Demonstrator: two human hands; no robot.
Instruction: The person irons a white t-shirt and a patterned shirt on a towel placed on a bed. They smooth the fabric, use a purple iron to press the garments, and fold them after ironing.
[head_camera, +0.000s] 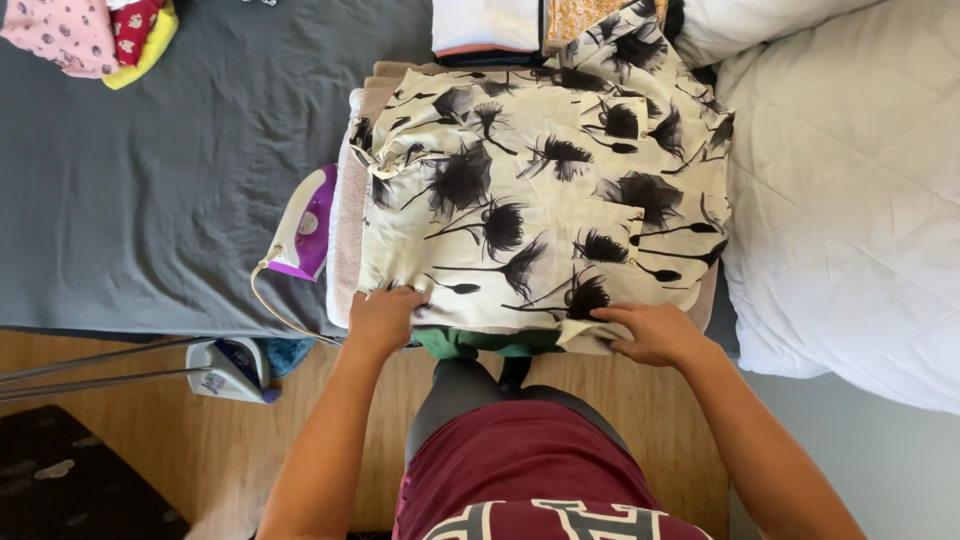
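Left hand and right hand press floral shirt hem.

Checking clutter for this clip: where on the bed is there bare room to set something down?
The grey sheet is bare between the iron and the folded clothes at the far left corner. The white quilt on the right is bare too. The middle is crowded: the floral shirt covers it, both hands on its near hem.

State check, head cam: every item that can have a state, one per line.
Floral shirt: spread flat on the padded surface, near hem at its edge.
Left hand: pressing on the hem, palm down.
Right hand: pressing on the hem, fingers flat.
Iron: set on the grey sheet beside the shirt, unheld, cord trailing off.
Folded clothes: stacked beyond the shirt.
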